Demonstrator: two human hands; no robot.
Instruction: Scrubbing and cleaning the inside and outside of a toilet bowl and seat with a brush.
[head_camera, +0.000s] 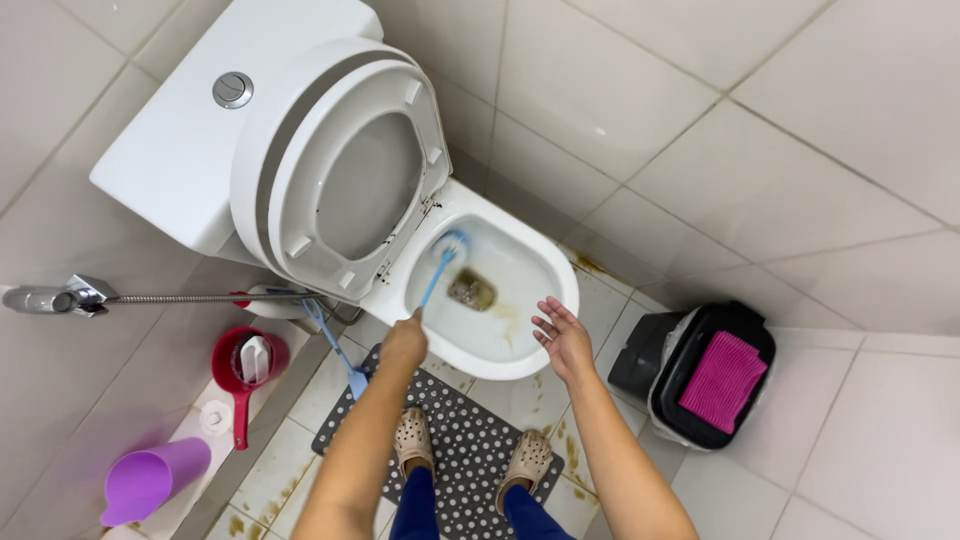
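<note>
The toilet (500, 330) fills the middle of the view, its seat and lid (345, 165) tipped up against the tank (190, 150). Brown stains mark the inside of the bowl and the floor tiles around its base. In front of the toilet lies a dark dotted mat (470, 450), and the person stands on it in beige clogs. To the right of the toilet sits a black bin (700, 375) with a pink cloth (723, 380) resting on top. To the left of the toilet are a purple jug (150, 480), a red dipper (245, 370) and a spray hose on the wall (60, 298).

The left hand (404, 342) is closed in a fist round the handle of a blue toilet brush (443, 262), whose head presses on the bowl wall at the far left side, above the dirty water. The right hand (562, 335) hovers over the near right rim of the toilet, fingers spread and holding nothing.

Judging from this, a hard stroke could flick soiled water onto the rim, the mat or the bare right hand so close by. The stained, possibly wet tiles beside the toilet also look slippery if a foot leaves the mat.
</note>
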